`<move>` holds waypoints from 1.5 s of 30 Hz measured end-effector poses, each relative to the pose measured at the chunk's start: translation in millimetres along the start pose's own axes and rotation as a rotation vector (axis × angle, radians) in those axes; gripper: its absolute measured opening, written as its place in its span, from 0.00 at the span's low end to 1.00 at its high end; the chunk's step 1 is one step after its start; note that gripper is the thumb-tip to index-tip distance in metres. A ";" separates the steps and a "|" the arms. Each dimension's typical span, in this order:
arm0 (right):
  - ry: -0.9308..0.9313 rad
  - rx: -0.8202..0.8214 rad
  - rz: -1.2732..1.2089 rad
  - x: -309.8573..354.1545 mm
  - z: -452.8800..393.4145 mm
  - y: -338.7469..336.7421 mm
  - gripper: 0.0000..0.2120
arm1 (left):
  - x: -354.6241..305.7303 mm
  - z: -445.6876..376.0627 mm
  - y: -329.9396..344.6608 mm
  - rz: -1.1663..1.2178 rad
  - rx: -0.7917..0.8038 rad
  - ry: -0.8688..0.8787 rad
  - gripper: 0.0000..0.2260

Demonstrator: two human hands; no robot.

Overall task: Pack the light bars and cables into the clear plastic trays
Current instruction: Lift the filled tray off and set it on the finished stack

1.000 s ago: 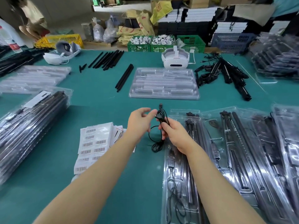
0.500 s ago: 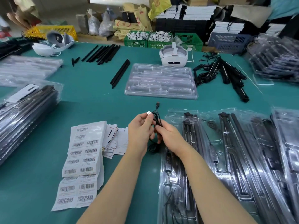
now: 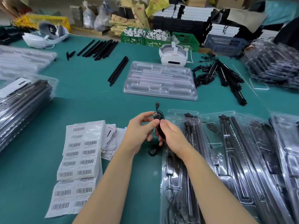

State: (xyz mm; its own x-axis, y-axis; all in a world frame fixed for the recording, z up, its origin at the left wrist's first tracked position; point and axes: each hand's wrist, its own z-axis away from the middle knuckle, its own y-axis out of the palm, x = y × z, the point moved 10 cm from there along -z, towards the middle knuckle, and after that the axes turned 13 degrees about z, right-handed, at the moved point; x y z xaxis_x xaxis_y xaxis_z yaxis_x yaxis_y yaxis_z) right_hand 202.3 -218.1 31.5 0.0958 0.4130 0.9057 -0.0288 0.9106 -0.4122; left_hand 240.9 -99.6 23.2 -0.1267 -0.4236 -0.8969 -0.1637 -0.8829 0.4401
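Both hands meet over the green table, just left of the nearest filled tray, and work one black cable between them. The left hand curls its fingers and pinches the cable's USB plug between thumb and forefinger; the right hand closes around the bundled loops, and a loose coil of the same cable hangs down to rest on the table beneath. So both hands are gripping, neither is free. As for progress, judged from what lies about: much is done, much remains. Stacks of packed trays sit at the left and far right, and a row of trays by the right arm already holds light bars, some with cables too. The nearest tray has a bar and some wire in it; whether it lacks this cable I cannot tell. Left to do: a stack of empty trays waits in the middle of the table, loose bars lie at the far side with a pair nearer, and a heap of bars with cables sits to the right of the empty stack. The cable in hand looks half-coiled, so I judge it needs gathering before it goes into a tray pocket.
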 end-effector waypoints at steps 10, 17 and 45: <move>-0.049 -0.016 0.290 24.6 8.6 -12.9 0.20 | -4.2 3.8 11.1 -0.005 0.188 -0.069 0.07; -0.013 0.112 0.683 35.4 15.1 -25.1 0.26 | -5.5 6.1 25.2 0.051 0.246 -0.040 0.06; 0.212 0.029 0.886 25.9 21.5 -21.6 0.09 | 4.3 10.3 35.4 0.006 0.192 -0.093 0.10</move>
State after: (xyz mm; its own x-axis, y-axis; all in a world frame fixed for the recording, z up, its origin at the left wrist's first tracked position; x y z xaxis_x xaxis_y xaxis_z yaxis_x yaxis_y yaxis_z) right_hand 184.0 -226.8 66.1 0.2078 0.9530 0.2206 -0.2037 0.2627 -0.9431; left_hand 224.4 -130.6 35.4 -0.2169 -0.4004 -0.8903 -0.3453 -0.8216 0.4536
